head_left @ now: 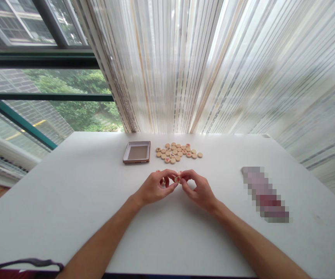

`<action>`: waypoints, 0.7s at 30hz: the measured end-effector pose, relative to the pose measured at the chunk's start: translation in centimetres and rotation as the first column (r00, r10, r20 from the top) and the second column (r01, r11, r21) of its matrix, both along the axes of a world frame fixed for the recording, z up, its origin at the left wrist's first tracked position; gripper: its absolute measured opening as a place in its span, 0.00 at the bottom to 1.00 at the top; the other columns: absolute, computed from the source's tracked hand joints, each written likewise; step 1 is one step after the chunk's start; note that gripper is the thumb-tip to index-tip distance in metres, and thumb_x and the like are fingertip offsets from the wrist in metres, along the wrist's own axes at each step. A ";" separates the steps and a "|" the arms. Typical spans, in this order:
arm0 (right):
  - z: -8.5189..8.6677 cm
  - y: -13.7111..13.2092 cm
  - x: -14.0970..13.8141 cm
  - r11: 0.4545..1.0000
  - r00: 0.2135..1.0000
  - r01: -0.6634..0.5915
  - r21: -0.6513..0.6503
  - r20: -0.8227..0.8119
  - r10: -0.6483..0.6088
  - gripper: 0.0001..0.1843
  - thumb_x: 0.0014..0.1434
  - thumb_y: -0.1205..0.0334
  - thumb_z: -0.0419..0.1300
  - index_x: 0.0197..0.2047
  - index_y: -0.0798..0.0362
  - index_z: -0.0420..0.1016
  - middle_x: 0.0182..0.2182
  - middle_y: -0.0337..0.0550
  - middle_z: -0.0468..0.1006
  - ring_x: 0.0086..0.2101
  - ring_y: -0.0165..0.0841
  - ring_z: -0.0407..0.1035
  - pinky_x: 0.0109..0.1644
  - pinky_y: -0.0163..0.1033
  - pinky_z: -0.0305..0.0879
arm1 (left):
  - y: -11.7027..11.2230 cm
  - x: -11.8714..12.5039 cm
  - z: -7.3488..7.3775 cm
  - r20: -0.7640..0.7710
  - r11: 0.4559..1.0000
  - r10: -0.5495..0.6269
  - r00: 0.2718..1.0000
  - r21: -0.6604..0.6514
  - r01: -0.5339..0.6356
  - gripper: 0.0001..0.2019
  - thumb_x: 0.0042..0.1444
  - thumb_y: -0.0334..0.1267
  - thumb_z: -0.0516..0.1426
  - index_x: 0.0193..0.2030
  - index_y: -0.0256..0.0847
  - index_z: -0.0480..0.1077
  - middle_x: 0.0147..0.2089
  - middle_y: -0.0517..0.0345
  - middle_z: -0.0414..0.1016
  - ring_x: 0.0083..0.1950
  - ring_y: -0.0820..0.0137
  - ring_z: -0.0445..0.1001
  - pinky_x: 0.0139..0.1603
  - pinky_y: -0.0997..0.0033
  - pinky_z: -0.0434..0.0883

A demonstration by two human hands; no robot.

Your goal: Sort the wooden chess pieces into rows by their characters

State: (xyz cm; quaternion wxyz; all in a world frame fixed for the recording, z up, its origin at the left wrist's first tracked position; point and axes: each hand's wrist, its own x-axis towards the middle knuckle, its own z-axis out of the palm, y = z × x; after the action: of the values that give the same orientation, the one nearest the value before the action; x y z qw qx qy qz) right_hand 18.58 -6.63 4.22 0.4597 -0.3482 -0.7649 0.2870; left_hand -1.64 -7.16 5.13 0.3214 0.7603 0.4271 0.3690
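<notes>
My left hand (155,188) and my right hand (198,188) meet at the middle of the white table (68,186), fingertips pinched together. Between them sits a small round wooden game piece (177,179) with a red mark, which both hands touch. A few more pieces lie half hidden under my left fingers. Further back lies a loose cluster of several round wooden pieces (177,152), some marked red, some black. Left of that cluster rests a shallow square box (137,152), open and empty.
A blurred pinkish oblong object (265,193) lies on the table at the right. Striped sheer curtains (214,66) hang behind the table's far edge. A window (39,89) is at the left. A dark strap (25,263) shows at the near left edge.
</notes>
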 end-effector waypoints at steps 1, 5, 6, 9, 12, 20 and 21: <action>0.0 0.0 0.0 1.000 1.000 -0.001 0.003 -0.002 0.001 0.06 0.65 0.64 0.57 0.45 0.49 0.71 0.36 0.42 0.80 0.34 0.33 0.76 0.42 0.40 0.75 | 0.0 0.0 0.1 0.005 1.000 -0.002 1.000 -0.004 0.002 0.15 0.58 0.39 0.60 0.52 0.42 0.74 0.37 0.57 0.80 0.28 0.76 0.69 0.28 0.77 0.67; 0.0 0.0 0.0 1.000 1.000 -0.013 0.003 -0.008 0.013 0.08 0.64 0.65 0.58 0.47 0.49 0.70 0.38 0.43 0.80 0.36 0.34 0.76 0.44 0.41 0.75 | 0.0 0.0 0.3 0.022 1.000 -0.007 1.000 -0.010 0.007 0.15 0.59 0.39 0.60 0.52 0.42 0.73 0.37 0.57 0.79 0.28 0.77 0.69 0.28 0.77 0.67; 0.0 0.0 0.0 1.000 1.000 -0.016 0.002 -0.009 0.016 0.08 0.64 0.65 0.58 0.47 0.49 0.70 0.39 0.43 0.80 0.36 0.34 0.76 0.44 0.41 0.75 | 0.0 0.0 0.3 0.023 1.000 -0.009 1.000 -0.008 0.009 0.15 0.59 0.39 0.60 0.52 0.42 0.73 0.37 0.57 0.79 0.28 0.77 0.69 0.28 0.77 0.67; 0.0 -0.1 0.1 1.000 1.000 -0.023 -0.006 -0.008 0.023 0.08 0.63 0.66 0.58 0.47 0.49 0.70 0.39 0.42 0.80 0.36 0.33 0.76 0.44 0.41 0.75 | 0.0 0.0 0.3 0.027 1.000 -0.011 1.000 -0.004 0.011 0.15 0.58 0.37 0.60 0.52 0.43 0.73 0.37 0.58 0.79 0.28 0.77 0.70 0.28 0.78 0.67; 0.0 -0.2 0.1 0.999 0.999 -0.034 -0.013 -0.004 0.034 0.08 0.63 0.65 0.59 0.46 0.49 0.70 0.38 0.42 0.80 0.36 0.33 0.76 0.44 0.41 0.74 | 0.0 0.0 0.2 0.025 1.000 -0.006 1.000 -0.002 0.006 0.15 0.56 0.36 0.61 0.52 0.43 0.73 0.36 0.59 0.79 0.28 0.77 0.70 0.27 0.79 0.66; -0.3 0.1 0.2 1.000 0.999 0.024 0.019 0.030 -0.024 0.07 0.64 0.65 0.59 0.45 0.49 0.71 0.38 0.42 0.79 0.35 0.33 0.75 0.43 0.39 0.73 | 0.4 -0.8 0.1 -0.027 0.999 0.043 0.999 0.033 -0.042 0.13 0.57 0.39 0.62 0.49 0.43 0.73 0.37 0.59 0.78 0.29 0.76 0.72 0.29 0.77 0.68; -0.3 0.2 0.3 0.999 0.999 0.036 0.020 0.032 -0.037 0.06 0.64 0.65 0.59 0.45 0.50 0.71 0.37 0.42 0.79 0.35 0.33 0.75 0.43 0.39 0.73 | 0.5 -1.1 0.2 -0.049 0.997 0.063 0.997 0.057 -0.061 0.13 0.57 0.40 0.62 0.49 0.42 0.73 0.37 0.59 0.78 0.29 0.75 0.71 0.30 0.77 0.68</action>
State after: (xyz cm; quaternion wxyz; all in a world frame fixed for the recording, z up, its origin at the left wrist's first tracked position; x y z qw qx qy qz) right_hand 18.87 -6.39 3.92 0.4560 -0.3621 -0.7684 0.2654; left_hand -2.77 -6.64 5.29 0.2778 0.7644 0.4482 0.3710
